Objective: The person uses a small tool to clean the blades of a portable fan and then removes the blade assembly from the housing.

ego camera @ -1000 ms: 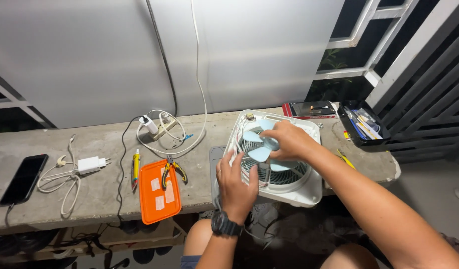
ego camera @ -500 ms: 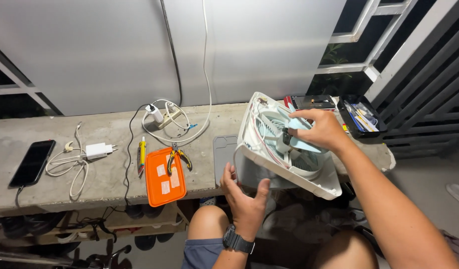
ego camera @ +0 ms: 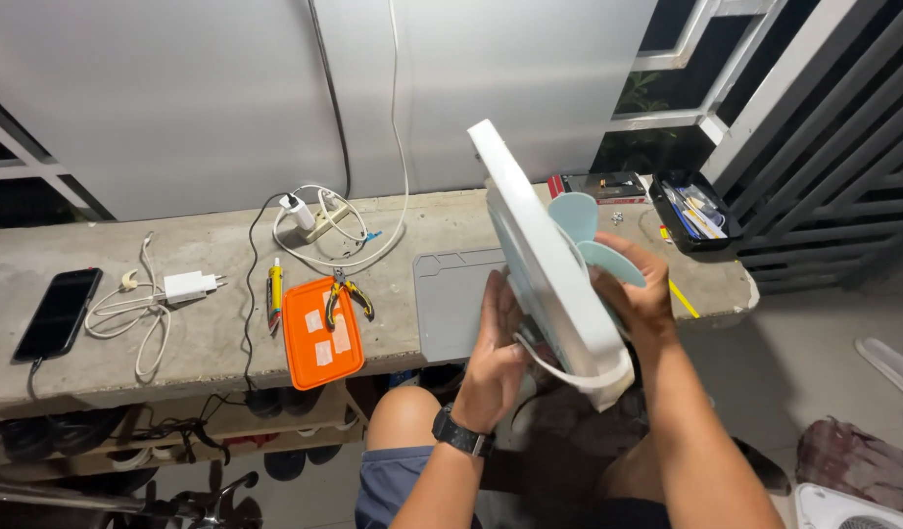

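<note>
The white square fan housing (ego camera: 547, 263) stood tipped up on edge above the person's lap, held between both hands. The left hand (ego camera: 498, 345) rose from below with the wrist bent back, a dark watch (ego camera: 459, 432) on it, palm pressed flat against the housing's near face and fingers spread rather than curled. The right hand (ego camera: 640, 286) reached in from the far side, fingers wrapped around the housing's edge just below the pale blue fan blades (ego camera: 591, 238). Left of the left hand lay a grey mat (ego camera: 450, 300) on the concrete ledge (ego camera: 177, 338), and further left an orange case (ego camera: 320, 333) with pliers (ego camera: 349, 294) touching it.
</note>
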